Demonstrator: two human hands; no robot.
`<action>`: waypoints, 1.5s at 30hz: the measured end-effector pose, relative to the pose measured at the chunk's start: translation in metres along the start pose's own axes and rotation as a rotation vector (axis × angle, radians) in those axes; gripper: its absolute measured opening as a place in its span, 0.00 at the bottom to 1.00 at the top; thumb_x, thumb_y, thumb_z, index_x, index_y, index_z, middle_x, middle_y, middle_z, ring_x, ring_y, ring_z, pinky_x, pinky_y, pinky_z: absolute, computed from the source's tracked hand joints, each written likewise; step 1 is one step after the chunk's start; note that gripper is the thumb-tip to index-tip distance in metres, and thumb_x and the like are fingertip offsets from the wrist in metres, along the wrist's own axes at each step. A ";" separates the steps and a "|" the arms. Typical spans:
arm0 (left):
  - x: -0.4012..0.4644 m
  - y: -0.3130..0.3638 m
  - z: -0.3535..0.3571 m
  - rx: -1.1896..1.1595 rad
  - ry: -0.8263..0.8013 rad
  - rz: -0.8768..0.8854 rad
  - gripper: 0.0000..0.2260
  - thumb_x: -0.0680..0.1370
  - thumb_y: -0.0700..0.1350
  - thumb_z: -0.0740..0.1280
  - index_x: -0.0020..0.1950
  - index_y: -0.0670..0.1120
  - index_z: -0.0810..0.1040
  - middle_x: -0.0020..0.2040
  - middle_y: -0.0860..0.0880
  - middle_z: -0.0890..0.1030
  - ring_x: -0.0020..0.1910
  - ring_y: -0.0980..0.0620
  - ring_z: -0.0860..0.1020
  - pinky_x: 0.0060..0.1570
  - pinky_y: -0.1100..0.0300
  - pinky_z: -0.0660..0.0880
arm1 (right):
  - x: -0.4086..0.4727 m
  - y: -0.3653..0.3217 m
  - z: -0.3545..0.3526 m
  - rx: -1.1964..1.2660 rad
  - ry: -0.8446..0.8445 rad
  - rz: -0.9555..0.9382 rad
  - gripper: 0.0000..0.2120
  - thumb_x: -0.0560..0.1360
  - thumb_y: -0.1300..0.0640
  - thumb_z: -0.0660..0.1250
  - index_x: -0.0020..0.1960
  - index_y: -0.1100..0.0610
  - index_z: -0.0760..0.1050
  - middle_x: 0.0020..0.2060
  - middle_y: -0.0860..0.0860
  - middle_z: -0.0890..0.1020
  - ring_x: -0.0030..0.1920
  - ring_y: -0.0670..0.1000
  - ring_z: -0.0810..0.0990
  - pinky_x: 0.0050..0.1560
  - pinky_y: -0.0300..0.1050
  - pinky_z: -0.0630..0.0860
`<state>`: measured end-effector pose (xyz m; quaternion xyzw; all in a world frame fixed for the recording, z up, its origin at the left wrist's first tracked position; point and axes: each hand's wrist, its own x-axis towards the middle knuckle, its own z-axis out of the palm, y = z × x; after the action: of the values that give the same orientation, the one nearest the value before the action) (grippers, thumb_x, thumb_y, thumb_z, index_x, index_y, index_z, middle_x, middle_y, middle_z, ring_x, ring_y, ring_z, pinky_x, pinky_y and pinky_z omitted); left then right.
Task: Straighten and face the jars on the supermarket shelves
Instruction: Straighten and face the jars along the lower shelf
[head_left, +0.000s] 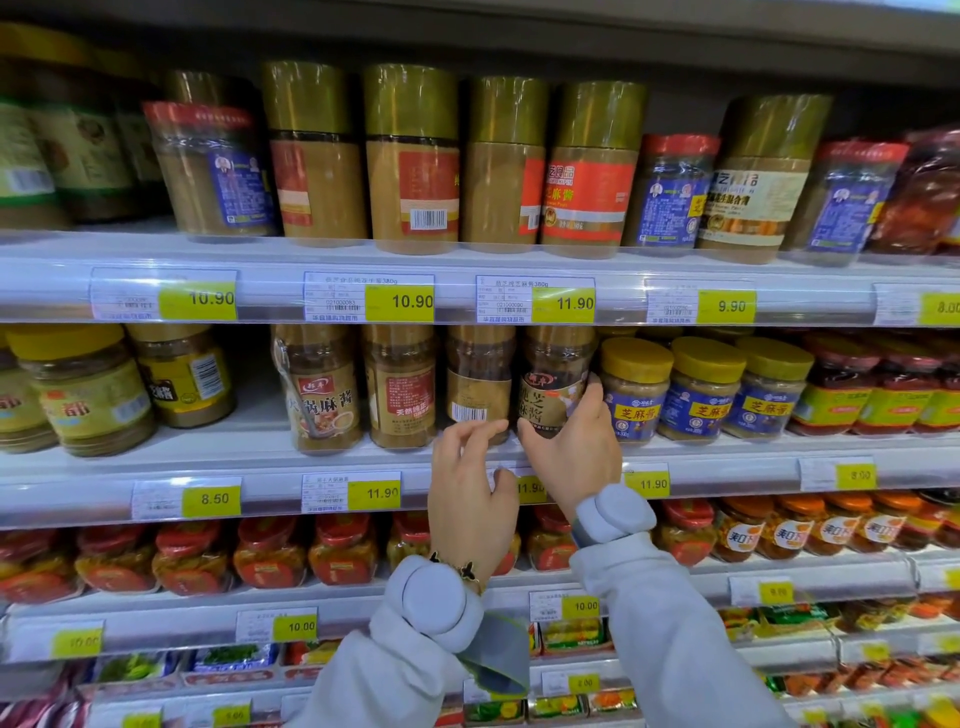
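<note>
On the middle shelf my right hand (574, 452) grips a brown sesame-paste jar (553, 384) around its lower part, front label facing me. Just left of it stands a similar jar (478, 384) turned barcode-out. My left hand (470, 483) hovers at that jar's base with fingers spread, fingertips near it, holding nothing. Two more jars of the same kind (400, 387) (319, 392) stand further left; one shows its back label, one its front.
Yellow-lidded jars with blue labels (701, 389) crowd the right of the held jar. The shelf rail with price tags (374, 491) runs below. Gold-lidded jars (413, 161) fill the top shelf, several turned sideways. Red-lidded jars (270, 556) sit on the lower shelf.
</note>
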<state>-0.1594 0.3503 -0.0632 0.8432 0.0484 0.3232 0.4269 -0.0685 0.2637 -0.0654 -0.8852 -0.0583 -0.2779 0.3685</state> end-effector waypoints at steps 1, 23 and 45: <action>0.000 0.000 0.000 -0.001 0.004 -0.004 0.19 0.72 0.33 0.62 0.61 0.47 0.75 0.60 0.50 0.70 0.62 0.54 0.68 0.57 0.71 0.60 | 0.000 0.000 0.000 -0.014 0.006 0.008 0.44 0.64 0.45 0.74 0.70 0.63 0.57 0.60 0.62 0.74 0.59 0.62 0.73 0.51 0.51 0.73; 0.001 0.004 0.007 -0.019 -0.010 -0.005 0.19 0.71 0.32 0.62 0.60 0.47 0.75 0.59 0.49 0.71 0.61 0.53 0.70 0.54 0.70 0.63 | 0.000 0.001 -0.008 0.218 -0.077 -0.034 0.40 0.69 0.53 0.70 0.73 0.58 0.52 0.63 0.57 0.73 0.62 0.57 0.72 0.58 0.55 0.72; 0.012 0.012 0.028 0.011 -0.209 -0.055 0.29 0.76 0.38 0.60 0.75 0.51 0.55 0.74 0.54 0.60 0.71 0.55 0.61 0.64 0.63 0.61 | -0.009 0.007 -0.011 0.283 0.162 0.094 0.35 0.63 0.50 0.77 0.64 0.59 0.67 0.53 0.52 0.79 0.53 0.52 0.77 0.50 0.39 0.70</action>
<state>-0.1362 0.3281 -0.0603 0.8730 0.0284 0.2212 0.4337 -0.0790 0.2521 -0.0677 -0.8008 -0.0254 -0.3200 0.5056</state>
